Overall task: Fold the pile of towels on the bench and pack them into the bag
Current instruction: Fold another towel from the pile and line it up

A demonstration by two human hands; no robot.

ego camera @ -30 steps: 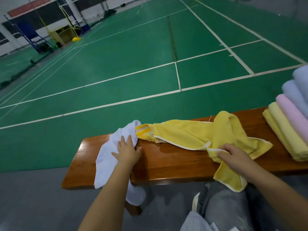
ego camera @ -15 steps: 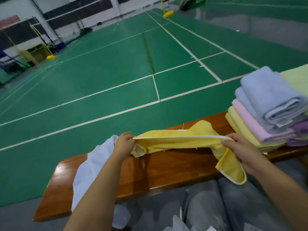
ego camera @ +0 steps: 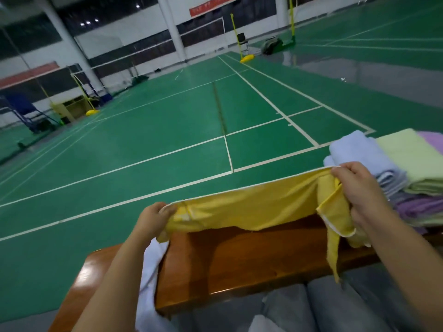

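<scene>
A yellow towel (ego camera: 251, 208) with white piping hangs stretched in the air above the wooden bench (ego camera: 239, 264). My left hand (ego camera: 153, 218) pinches its left top corner. My right hand (ego camera: 359, 188) grips the right top corner, with loose folds of the towel dangling below it. A white towel (ego camera: 149, 279) lies crumpled on the bench under my left forearm and hangs over the front edge. On the bench's right end is a stack of folded towels (ego camera: 407, 178) in blue, pale green and purple. No bag is in view.
Behind the bench spreads a green badminton court floor (ego camera: 167, 130) with white lines. Yellow net posts (ego camera: 91, 111) and a chair stand far off. My grey-trousered knees (ego camera: 311, 307) sit close against the bench's front edge.
Both hands have lifted the yellow towel off the bench and pulled its top edge taut between them. The view has tilted upward, showing more of the hall.
</scene>
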